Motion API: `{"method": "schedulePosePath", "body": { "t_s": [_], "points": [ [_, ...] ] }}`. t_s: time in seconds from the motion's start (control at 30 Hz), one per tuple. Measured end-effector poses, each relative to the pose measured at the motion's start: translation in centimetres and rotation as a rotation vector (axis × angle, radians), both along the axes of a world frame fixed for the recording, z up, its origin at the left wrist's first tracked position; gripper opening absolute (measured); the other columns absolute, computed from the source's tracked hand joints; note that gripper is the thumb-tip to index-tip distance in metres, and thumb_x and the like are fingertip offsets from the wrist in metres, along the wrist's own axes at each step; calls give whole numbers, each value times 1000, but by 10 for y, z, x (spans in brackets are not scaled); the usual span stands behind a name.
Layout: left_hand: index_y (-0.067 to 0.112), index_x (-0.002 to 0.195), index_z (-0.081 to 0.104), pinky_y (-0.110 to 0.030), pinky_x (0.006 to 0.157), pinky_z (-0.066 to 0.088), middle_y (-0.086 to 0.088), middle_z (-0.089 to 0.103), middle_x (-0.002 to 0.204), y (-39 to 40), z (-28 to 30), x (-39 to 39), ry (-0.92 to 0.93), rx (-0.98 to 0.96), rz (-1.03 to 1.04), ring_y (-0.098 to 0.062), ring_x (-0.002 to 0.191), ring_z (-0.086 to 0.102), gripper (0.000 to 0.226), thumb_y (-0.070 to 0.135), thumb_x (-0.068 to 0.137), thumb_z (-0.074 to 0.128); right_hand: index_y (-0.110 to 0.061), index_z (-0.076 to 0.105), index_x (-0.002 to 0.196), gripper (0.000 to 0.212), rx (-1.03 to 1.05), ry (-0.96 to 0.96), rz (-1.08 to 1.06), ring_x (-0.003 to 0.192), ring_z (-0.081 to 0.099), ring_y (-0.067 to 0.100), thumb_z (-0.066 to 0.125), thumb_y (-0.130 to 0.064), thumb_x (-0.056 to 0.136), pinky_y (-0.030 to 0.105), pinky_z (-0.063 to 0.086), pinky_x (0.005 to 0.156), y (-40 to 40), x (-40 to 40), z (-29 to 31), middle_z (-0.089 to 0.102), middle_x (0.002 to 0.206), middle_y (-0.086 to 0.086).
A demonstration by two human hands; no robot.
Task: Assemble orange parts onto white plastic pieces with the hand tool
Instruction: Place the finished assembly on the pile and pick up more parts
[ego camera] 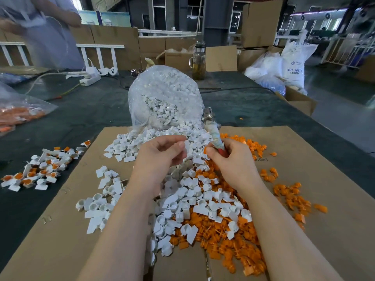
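Note:
My left hand (160, 157) is raised over the heap of white plastic pieces (182, 191), fingers curled with the thumb and fingertips pinched together; what it pinches is too small to make out. My right hand (229, 159) grips the hand tool (212, 126), whose tape-wrapped handle runs up to a metal head pointing away from me. A small orange part shows at my right thumb. Loose orange parts (233, 246) lie in a heap to the right and underneath the white ones, all on a flattened cardboard sheet (60, 240).
Assembled white-and-orange pieces (38, 169) lie in a pile at the left on the dark table. A clear bag of white pieces (164, 94) stands behind the heap. A bag of orange parts (18, 114) sits far left. Another person (40, 27) stands at the back left.

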State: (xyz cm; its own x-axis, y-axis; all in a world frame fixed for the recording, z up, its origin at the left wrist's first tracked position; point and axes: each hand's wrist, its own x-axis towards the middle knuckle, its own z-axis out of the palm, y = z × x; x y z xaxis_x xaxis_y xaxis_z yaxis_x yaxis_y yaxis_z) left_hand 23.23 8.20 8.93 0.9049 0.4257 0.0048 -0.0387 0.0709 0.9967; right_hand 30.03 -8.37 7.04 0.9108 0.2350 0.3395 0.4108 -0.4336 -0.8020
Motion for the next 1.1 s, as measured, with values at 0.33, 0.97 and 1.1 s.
{"method": "schedulePosePath", "body": {
  "t_s": [0.33,0.97,1.1],
  "points": [
    [27,79,67,-8,47,40,10,59,64,-12,-2,3,55,329,122,6,47,51,23,19,71,88,-27,64,96,7,20,8,46,76,59,0,66,-31,90,17,50,62,3,-2,1,64,82,-13],
    [9,116,65,-16,65,58,-5,76,90,-21,5,4,-39,-98,64,-9,74,74,24,1,94,62,-22,69,94,5,206,-58,92,75,61,-3,67,-21,90,5,44,61,6,-7,3,67,80,-12],
    [11,93,70,-18,59,57,-5,76,74,-23,6,2,-46,-93,104,-11,68,74,9,3,88,71,-25,65,92,5,232,-83,104,66,59,-4,68,-20,90,6,42,59,7,-10,4,63,72,-27]
  ]
}}
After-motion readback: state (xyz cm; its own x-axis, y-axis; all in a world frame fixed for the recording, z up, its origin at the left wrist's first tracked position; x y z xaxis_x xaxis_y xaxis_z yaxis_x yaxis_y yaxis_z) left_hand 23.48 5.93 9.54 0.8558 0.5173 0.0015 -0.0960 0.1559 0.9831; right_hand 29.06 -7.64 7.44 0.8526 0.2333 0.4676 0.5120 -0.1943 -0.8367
